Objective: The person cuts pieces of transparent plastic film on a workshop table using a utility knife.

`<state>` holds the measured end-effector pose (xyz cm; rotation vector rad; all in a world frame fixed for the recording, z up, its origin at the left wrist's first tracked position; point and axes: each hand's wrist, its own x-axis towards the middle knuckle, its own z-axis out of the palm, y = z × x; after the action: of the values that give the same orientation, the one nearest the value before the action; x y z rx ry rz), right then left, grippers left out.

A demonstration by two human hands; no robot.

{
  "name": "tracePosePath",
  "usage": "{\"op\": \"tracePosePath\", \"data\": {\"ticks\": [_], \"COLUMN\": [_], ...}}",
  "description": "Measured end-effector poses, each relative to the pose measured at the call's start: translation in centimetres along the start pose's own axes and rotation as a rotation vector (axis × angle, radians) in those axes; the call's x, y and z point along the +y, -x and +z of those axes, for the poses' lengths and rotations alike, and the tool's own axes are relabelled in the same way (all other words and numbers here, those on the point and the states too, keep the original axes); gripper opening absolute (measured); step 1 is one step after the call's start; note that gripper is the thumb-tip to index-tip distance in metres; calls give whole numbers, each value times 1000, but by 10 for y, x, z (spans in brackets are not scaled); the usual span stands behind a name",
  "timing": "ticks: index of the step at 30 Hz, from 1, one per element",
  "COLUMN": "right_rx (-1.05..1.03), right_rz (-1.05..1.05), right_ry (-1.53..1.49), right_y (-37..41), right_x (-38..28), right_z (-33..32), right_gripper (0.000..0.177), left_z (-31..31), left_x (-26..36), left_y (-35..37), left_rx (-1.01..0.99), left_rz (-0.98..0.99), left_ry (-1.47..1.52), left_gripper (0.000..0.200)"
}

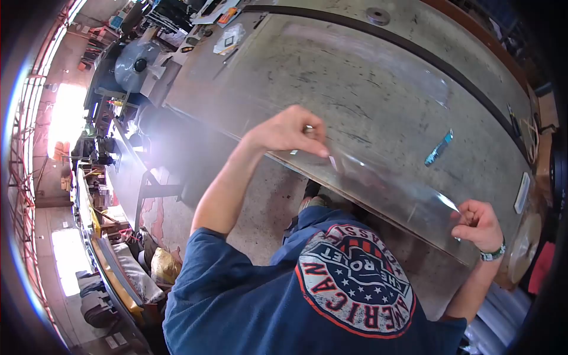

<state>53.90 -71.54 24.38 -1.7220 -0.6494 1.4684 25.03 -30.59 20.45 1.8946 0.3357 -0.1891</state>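
Note:
A strip of clear plastic film (390, 186) stretches between my hands over the near edge of the worktable (355, 100). My left hand (293, 131) pinches its left end between thumb and fingers. At the other end, my right hand (478, 226) has its fingers curled closed on the film, with a band around that wrist. Light glints off the film close to my right hand. A teal utility knife (439, 148) lies on the table beyond the strip, nearer to my right hand.
A long dark bar (408, 44) runs across the table's far side, with a roll of tape (377, 16) behind it. A plastic bag (229, 39) lies at the far left. Near the right edge is a white flat piece (522, 192). Clear rolls (494, 322) stand low at right.

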Motion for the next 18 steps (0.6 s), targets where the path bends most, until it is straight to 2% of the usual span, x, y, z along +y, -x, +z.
{"op": "tracePosePath", "data": {"ticks": [2, 5, 6, 9, 13, 16, 18], "right_rx": [22, 61, 51, 56, 101, 137, 170], "right_rz": [-43, 29, -8, 15, 54, 96, 112], "right_ry": [-9, 112, 254, 287, 274, 248, 235], "right_y": [-10, -48, -68, -127, -179, -191, -190], "right_x": [-12, -33, -26, 9, 82, 97, 99], "right_z": [21, 65, 73, 99, 104, 114, 120], "right_gripper": [25, 18, 12, 11, 13, 16, 16], "left_z": [-42, -101, -118, -157, -170, -170, -170], "left_x": [-22, -75, -96, -142, -204, -218, -227], "left_y": [32, 78, 89, 111, 104, 101, 102], "left_rx": [42, 121, 157, 185, 134, 122, 158], "left_rz": [-56, -94, -103, -201, -189, -261, -282], "left_ry": [-45, -43, -37, -51, -168, -139, -230], "left_gripper": [31, 29, 29, 26, 22, 22, 21]}}
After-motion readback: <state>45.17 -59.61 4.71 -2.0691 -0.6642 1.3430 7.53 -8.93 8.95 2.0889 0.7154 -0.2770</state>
